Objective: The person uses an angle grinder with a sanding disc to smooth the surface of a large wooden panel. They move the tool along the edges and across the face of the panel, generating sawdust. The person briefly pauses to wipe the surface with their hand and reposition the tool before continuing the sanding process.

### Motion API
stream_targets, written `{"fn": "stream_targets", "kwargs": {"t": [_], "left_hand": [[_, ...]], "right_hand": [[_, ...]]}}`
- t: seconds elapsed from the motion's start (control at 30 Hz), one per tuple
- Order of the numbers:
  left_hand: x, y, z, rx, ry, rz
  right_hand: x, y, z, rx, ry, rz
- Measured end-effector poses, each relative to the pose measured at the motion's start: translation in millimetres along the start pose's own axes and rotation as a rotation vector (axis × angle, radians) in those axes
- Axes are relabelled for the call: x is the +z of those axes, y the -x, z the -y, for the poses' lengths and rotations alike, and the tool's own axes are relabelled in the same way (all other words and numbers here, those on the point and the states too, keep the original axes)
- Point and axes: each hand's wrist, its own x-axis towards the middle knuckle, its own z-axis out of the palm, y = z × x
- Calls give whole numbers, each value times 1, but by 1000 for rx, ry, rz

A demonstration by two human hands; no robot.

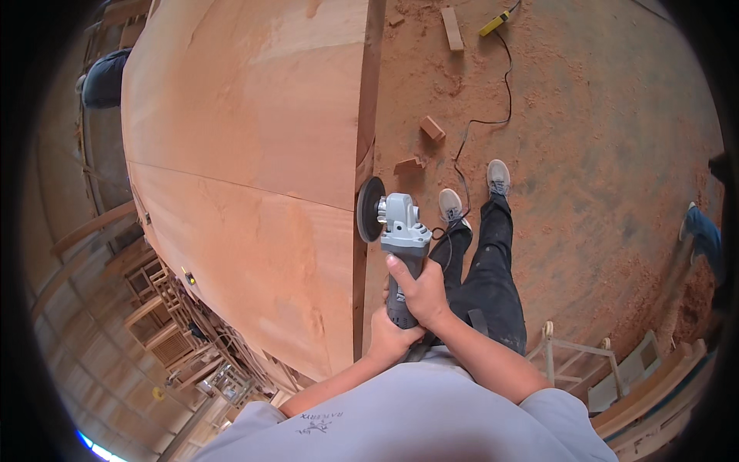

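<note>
Grinder (408, 231) in both hands, held at the near right side of the big wood panel (254, 131), above the floor (600, 138). Tool body grey and black, head pointing away from the person, black disc (370, 222) on its left side, standing on edge, broad face turned to the panel's edge (370, 85). Disc right at that edge; contact can't be told from this view, nor whether it spins.

Right hand (428, 296): fingers closed around the middle of the body, thumb laid along the top, pointing forward. Left hand (391, 337): lower down, wrapped around the rear end, some fingers hidden behind the tool. Hands close together, right ahead of left.

Panel has a dark seam running across it, surface orange-brown with paler patches. Cord (462, 150) winds over the floor toward a yellow power strip (494, 25). Near the strip, a pale wood block (453, 29); nearer the shoes (499, 177), a reddish block (433, 128) and a broken scrap (409, 165). Shavings (639, 281) scattered about. Person wears dark trousers (493, 285), grey shirt (400, 408). Wood frames (173, 346) beyond the panel at left; co-worker's blue-clad leg (704, 235) at far right.
</note>
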Motion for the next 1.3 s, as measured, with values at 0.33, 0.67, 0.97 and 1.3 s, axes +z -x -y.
{"fn": "stream_targets", "kwargs": {"t": [0.33, 0.67, 0.97, 1.3], "left_hand": [[-5, -13, -6, 104, -107, 21], [0, -13, -10, 49, -61, 23], [-2, -17, -8, 122, -88, 25], [7, -18, -27, 54, -35, 32]], "right_hand": [[2, -13, 6, -127, 96, -27], [3, -14, 16, -130, 154, -36], [2, -15, 16, -132, 119, -50], [-2, -21, 17, -140, 118, -30]]}}
